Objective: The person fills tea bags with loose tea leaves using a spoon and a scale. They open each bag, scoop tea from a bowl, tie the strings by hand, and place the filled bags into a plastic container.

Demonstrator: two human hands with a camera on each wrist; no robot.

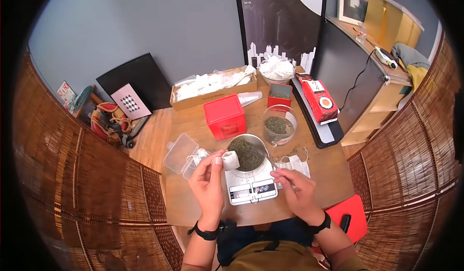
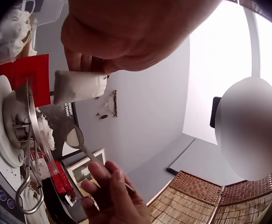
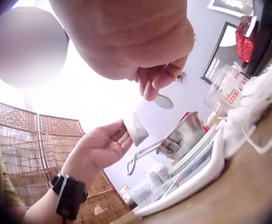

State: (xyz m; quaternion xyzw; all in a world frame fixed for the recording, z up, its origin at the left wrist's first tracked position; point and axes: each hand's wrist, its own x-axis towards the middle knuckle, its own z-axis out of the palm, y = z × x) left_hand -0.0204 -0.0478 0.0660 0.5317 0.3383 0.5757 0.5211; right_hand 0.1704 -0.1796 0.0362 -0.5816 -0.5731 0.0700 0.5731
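Note:
My left hand pinches a small white bag at the left rim of a metal pot; dark contents show through its side in the left wrist view. Dry green leaves lie in the pot, which stands on a white kitchen scale. My right hand holds a metal spoon by its handle; the spoon's bowl is raised in the left wrist view, near the bag but apart from it. In the right wrist view the spoon hangs above the pot.
Behind the pot are a red box, a clear tub of leaves, a smaller red tin and a carton of white bags. An open plastic case stands left, white bags right, a red packet back right.

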